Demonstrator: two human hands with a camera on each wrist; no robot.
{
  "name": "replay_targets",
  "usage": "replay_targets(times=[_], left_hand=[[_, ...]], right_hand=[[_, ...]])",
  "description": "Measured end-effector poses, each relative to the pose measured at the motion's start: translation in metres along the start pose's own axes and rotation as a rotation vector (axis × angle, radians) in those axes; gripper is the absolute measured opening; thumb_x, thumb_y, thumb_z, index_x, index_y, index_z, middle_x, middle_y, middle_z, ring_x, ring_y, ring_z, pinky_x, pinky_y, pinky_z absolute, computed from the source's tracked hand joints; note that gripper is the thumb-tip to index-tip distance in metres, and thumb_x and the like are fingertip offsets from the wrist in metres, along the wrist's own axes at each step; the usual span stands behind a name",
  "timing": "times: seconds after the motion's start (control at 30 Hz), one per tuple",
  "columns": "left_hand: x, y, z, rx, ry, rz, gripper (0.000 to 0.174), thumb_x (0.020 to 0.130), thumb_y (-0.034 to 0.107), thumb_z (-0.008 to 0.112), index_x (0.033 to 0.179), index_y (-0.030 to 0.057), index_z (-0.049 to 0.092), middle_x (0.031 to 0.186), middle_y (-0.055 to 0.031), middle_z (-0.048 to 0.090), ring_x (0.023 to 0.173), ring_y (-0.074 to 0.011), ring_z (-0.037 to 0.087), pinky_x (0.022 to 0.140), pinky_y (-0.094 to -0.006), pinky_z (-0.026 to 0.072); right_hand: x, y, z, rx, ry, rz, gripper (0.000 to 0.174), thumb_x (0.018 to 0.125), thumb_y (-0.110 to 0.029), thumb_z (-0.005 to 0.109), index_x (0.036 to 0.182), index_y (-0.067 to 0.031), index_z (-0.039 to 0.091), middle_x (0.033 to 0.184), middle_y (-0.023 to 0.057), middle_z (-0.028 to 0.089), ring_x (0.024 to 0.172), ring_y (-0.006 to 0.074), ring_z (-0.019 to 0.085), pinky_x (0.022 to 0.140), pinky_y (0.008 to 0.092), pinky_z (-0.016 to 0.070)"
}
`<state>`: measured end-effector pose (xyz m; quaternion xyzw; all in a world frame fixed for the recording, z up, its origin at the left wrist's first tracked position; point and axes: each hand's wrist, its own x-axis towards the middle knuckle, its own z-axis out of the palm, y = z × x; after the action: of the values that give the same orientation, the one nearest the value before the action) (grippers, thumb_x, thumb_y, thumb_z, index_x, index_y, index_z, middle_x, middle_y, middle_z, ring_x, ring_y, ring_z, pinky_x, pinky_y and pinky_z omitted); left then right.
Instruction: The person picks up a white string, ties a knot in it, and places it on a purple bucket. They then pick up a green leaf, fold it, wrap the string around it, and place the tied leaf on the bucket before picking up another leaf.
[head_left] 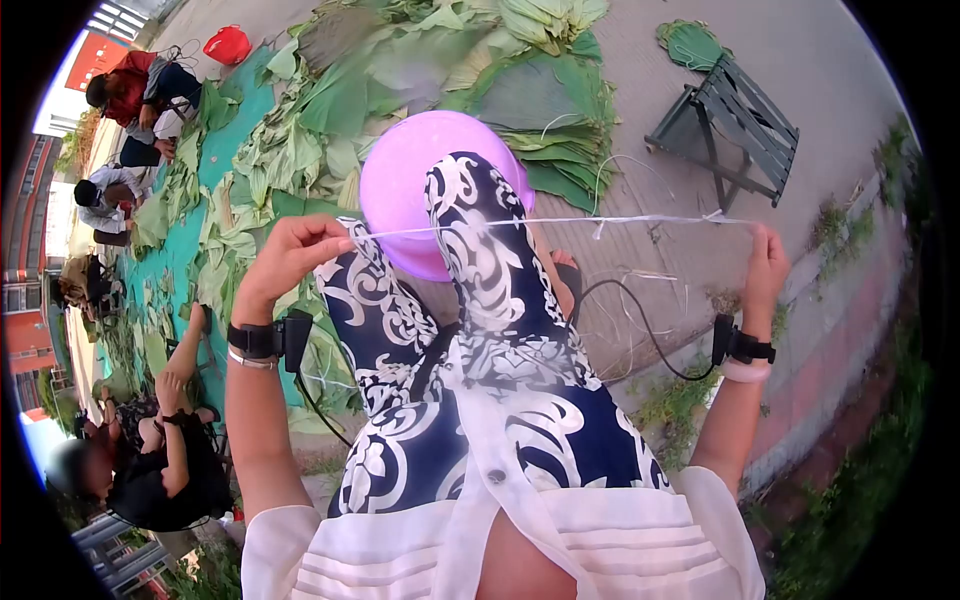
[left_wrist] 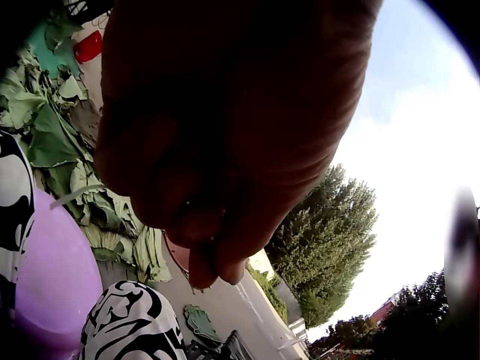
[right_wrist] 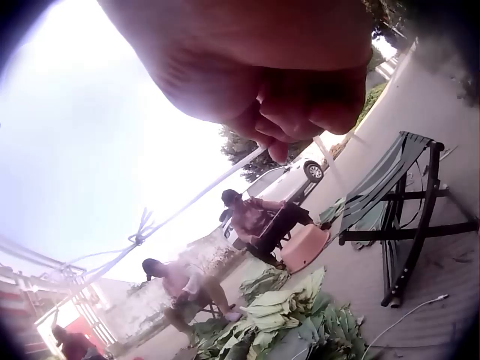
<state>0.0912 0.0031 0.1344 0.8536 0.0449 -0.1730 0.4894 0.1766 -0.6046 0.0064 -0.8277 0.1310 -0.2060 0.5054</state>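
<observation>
I stretch a white cord (head_left: 650, 218) taut between my two hands, above my patterned trousers (head_left: 560, 430) and the purple tub (head_left: 400, 175) in front of me. The thumb and fingers of my left hand (head_left: 288, 258) pinch the cord near one knee; the curled fingers of my right hand (head_left: 765, 270) grip it out to the side, on the paved ground (head_left: 630, 120). Small knots show along the cord, nearer my right hand than my left.

Beyond the tub, broad green leaves (head_left: 565, 110) lie in heaps, many of them on a green sheet (head_left: 228, 140). A folding stool (head_left: 745, 130) stands to the right, a round bundle of leaves (head_left: 693, 45) just beside it. Thin loose strands (head_left: 655, 275) lie on the ground below the cord. To the left, seated people (head_left: 150, 90) bend forward near the leaves, and a red tub (head_left: 228, 45) sits farther off.
</observation>
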Motion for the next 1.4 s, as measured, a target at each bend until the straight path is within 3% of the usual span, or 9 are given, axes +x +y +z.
replay_targets(times=[0.13, 0.27, 0.43, 0.53, 0.6, 0.87, 1.03, 1.3, 1.4], left_hand=[[0.015, 0.009, -0.027, 0.087, 0.074, -0.038, 0.016, 0.089, 0.022, 0.068, 0.087, 0.0063, 0.068, 0.067, 0.0106, 0.05, 0.057, -0.0003, 0.037, 0.051, -0.0191, 0.0253], [0.023, 0.018, -0.046, 0.0, 0.234, -0.04, 0.015, 0.091, 0.021, 0.065, 0.088, 0.0067, 0.068, 0.065, 0.0093, 0.05, 0.054, -0.0003, 0.037, 0.049, -0.0195, 0.0258], [0.04, 0.029, -0.019, -0.063, 0.233, 0.039, 0.017, 0.093, 0.021, 0.063, 0.09, 0.0055, 0.067, 0.065, 0.0075, 0.052, 0.056, -0.0008, 0.041, 0.05, -0.0181, 0.0296], [0.042, 0.044, 0.014, -0.09, 0.176, 0.043, 0.019, 0.094, 0.022, 0.061, 0.092, 0.005, 0.068, 0.067, 0.0068, 0.054, 0.059, -0.0012, 0.046, 0.052, -0.0171, 0.034], [0.035, 0.047, 0.022, -0.112, 0.165, 0.043, 0.019, 0.095, 0.022, 0.061, 0.093, 0.0047, 0.068, 0.069, 0.0065, 0.055, 0.061, -0.0009, 0.048, 0.053, -0.0169, 0.0359], [-0.022, -0.022, -0.021, -0.259, 0.384, -0.022, 0.019, 0.095, 0.021, 0.059, 0.091, 0.004, 0.067, 0.068, 0.0052, 0.057, 0.059, -0.0015, 0.051, 0.053, -0.017, 0.0378], [-0.079, -0.094, -0.056, -0.415, 0.745, -0.062, 0.021, 0.096, 0.021, 0.057, 0.093, 0.0026, 0.066, 0.067, 0.0038, 0.056, 0.056, -0.0034, 0.049, 0.051, -0.0177, 0.0363], [-0.192, -0.204, -0.038, -0.695, 1.192, -0.284, 0.021, 0.097, 0.023, 0.058, 0.096, 0.0029, 0.064, 0.067, 0.0032, 0.054, 0.054, -0.005, 0.048, 0.048, -0.0187, 0.0348], [-0.219, -0.226, -0.021, -0.778, 1.305, -0.328, 0.021, 0.096, 0.022, 0.058, 0.097, 0.0022, 0.063, 0.068, 0.0028, 0.054, 0.056, -0.0051, 0.049, 0.049, -0.0188, 0.0349]], right_hand=[[0.013, 0.058, -0.039, 0.099, 0.081, 0.199, 0.025, 0.096, -0.026, 0.061, 0.09, -0.0036, 0.069, 0.062, -0.01, 0.041, 0.051, 0.0001, 0.03, 0.046, 0.0205, 0.0199], [0.012, 0.076, -0.06, 0.188, 0.156, 0.297, 0.026, 0.095, -0.027, 0.061, 0.093, -0.0028, 0.068, 0.065, -0.0076, 0.044, 0.051, 0.0014, 0.033, 0.045, 0.0208, 0.0231], [0.002, 0.007, -0.038, 0.233, 0.091, 0.221, 0.025, 0.096, -0.027, 0.059, 0.096, -0.003, 0.067, 0.064, -0.0074, 0.041, 0.052, 0.0028, 0.034, 0.047, 0.0208, 0.0249], [0.011, -0.018, -0.018, 0.284, 0.003, 0.17, 0.024, 0.094, -0.027, 0.062, 0.095, -0.0029, 0.068, 0.066, -0.0056, 0.049, 0.051, 0.0019, 0.037, 0.045, 0.0205, 0.026], [0.019, -0.026, 0.0, 0.205, -0.154, 0.225, 0.023, 0.094, -0.026, 0.062, 0.096, -0.0037, 0.068, 0.065, -0.0068, 0.047, 0.053, 0.0015, 0.037, 0.046, 0.02, 0.0259], [0.072, -0.135, 0.136, 0.138, -0.575, 0.111, 0.024, 0.093, -0.024, 0.064, 0.106, -0.0047, 0.069, 0.063, -0.0106, 0.042, 0.048, -0.0002, 0.03, 0.043, 0.0197, 0.022], [0.118, -0.206, 0.257, 0.25, -0.772, 0.142, 0.025, 0.092, -0.021, 0.063, 0.107, -0.0025, 0.067, 0.062, -0.0087, 0.041, 0.045, 0.002, 0.031, 0.041, 0.0204, 0.024], [0.13, -0.309, 0.434, 0.47, -0.764, -0.062, 0.019, 0.091, -0.017, 0.064, 0.101, -0.0016, 0.068, 0.064, -0.0049, 0.049, 0.047, 0.0041, 0.037, 0.043, 0.0213, 0.0276], [0.104, -0.328, 0.455, 0.61, -0.724, -0.174, 0.018, 0.091, -0.016, 0.064, 0.1, -0.0012, 0.068, 0.065, -0.0047, 0.051, 0.049, 0.0037, 0.039, 0.044, 0.0208, 0.0284]])
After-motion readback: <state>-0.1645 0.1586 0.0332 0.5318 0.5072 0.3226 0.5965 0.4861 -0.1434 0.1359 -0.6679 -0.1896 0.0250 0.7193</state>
